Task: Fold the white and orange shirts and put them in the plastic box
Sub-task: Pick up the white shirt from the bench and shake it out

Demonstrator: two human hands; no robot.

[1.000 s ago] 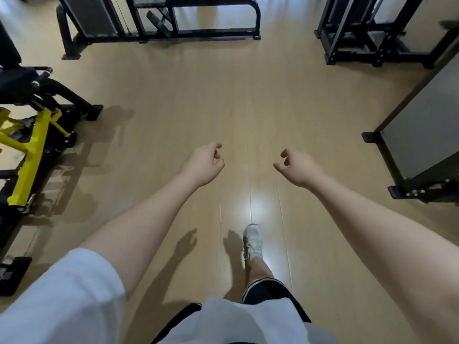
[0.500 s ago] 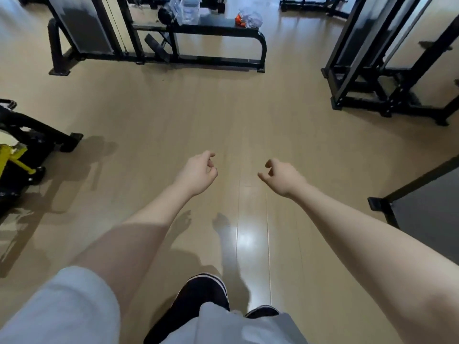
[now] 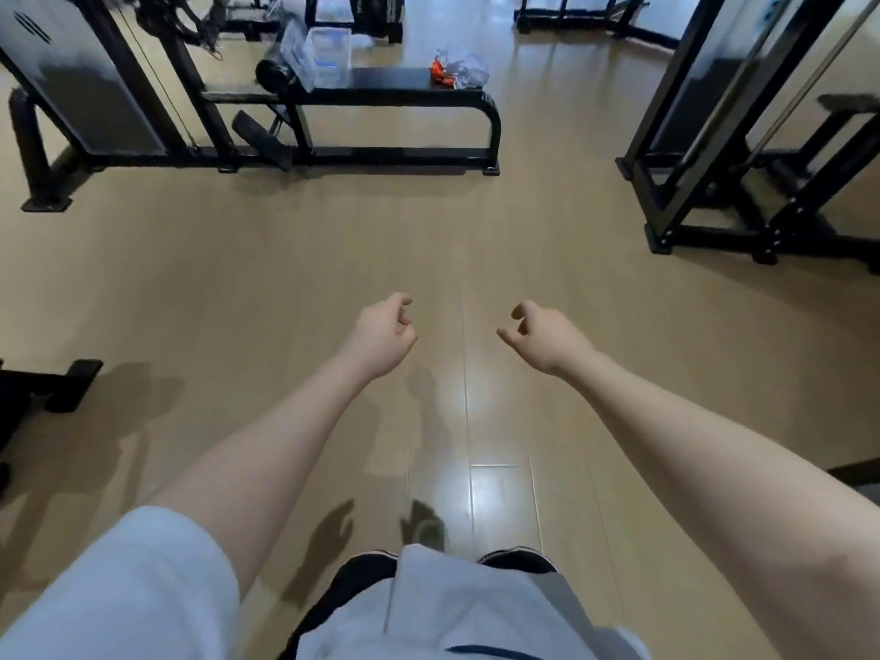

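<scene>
A crumpled heap of white and orange shirts [image 3: 458,69] lies on the right end of a black gym bench [image 3: 395,85] far ahead. A clear plastic box [image 3: 328,57] with its lid leaning beside it stands on the bench's left end. My left hand [image 3: 383,338] and my right hand [image 3: 543,335] hang out in front of me over the wooden floor, well short of the bench. The fingers of both are loosely curled and neither holds anything.
A black weight machine [image 3: 95,88] stands at the back left, joined to the bench. Another black machine frame [image 3: 724,150] stands on the right. A machine foot [image 3: 57,383] juts in at the left edge. Bare wooden floor [image 3: 333,240] stretches between me and the bench.
The view has tipped up and moved forward. The bench with the shirts and box has come fully into sight and closer. The yellow machine at left has slid out of view.
</scene>
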